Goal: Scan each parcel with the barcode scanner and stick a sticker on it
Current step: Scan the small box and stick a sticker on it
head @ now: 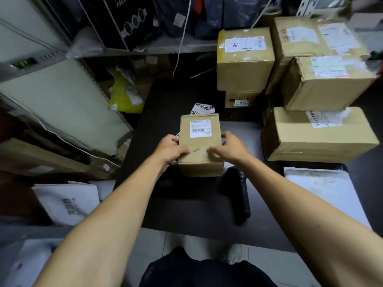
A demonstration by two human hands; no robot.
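Both bare forearms reach forward and come close together, the left hand (pixel 171 149) with curled fingers and its thumb pointing inward, the right hand (pixel 229 147) the same on the other side, thumbs near each other but not touching.

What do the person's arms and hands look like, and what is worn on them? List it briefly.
Both forearms are bare up to the frame edge: no sleeves show. The left hand and right hand wear no gloves, and no watch, bracelet or ring is visible. No markings or cables on either arm. Dark trousers show below, between the arms.
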